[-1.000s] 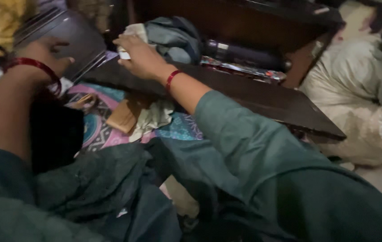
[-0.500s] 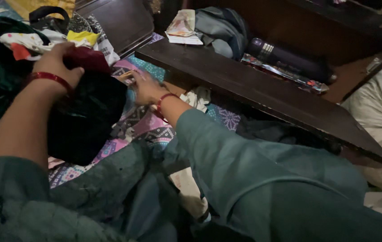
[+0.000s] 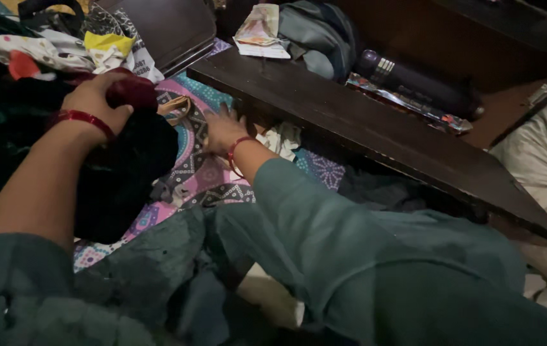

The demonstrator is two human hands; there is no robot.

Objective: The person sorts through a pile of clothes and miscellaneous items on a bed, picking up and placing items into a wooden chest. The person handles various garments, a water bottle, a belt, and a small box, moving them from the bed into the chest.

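— What is the left hand (image 3: pixel 97 99) doing?

— It is clenching a bundle of dark cloth (image 3: pixel 123 160), with a dark red piece (image 3: pixel 133 90) bunched at the top under the fingers. The cloth is hanging from that grip and draping onto the patterned bedsheet (image 3: pixel 190 173), so the hand seems to be carrying its weight.

— And the right hand (image 3: pixel 223 128)?

— It is lying open, fingers spread, palm down on the bedsheet. It is grasping nothing. It is sitting just beside the edge of the dark wooden shelf (image 3: pixel 376 128), near a crumpled white cloth (image 3: pixel 281 140) that is tucked under that edge.

— What is lying about them?

— A heap of clothes (image 3: pixel 42 51) is piling up beyond the left hand. On the shelf a grey bag (image 3: pixel 318 32), some papers (image 3: pixel 259 29) and a dark bottle (image 3: pixel 414 80) are resting on their sides, well apart from both hands.

— Are both wrists wearing something?

— Yes, a red bangle (image 3: pixel 81 118) is sitting on the left wrist, a thinner one on the right.
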